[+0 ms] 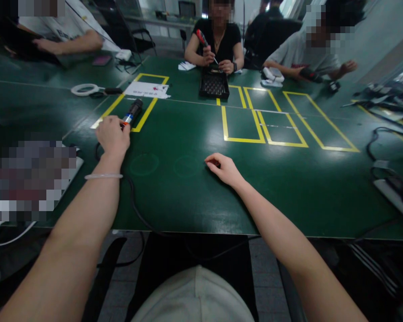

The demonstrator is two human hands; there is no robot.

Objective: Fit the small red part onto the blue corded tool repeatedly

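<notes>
"Where is the tool with the black top?"

"The tool (133, 110) lies on the green table (188, 201), inside the box of yellow tape (148, 114) on the left side. The left hand (112, 136) is on its near end."

"Is that hand squeezing it?"

"I can't tell. The fingers bend over the end, but the back of the hand hides most of them."

"And the right hand (221, 167)?"

"It rests on the table, well apart from the tool. Its fingers are curled in close together, and I see nothing in them."

"What could go wrong?"

"Well, the tool looks round. If the fingers only have the very end, I think it could roll or tip out."

"What about that black cord (132, 197)?"

"It comes out by the left arm and runs down to the table's edge. I can't see if it joins the tool. If it does, a leg or chair could snag it and tug the tool away."

"Anything else near?"

"The white paper (147, 90) is just past the tool's black top. A careless push might shove it or crumple it."
</notes>
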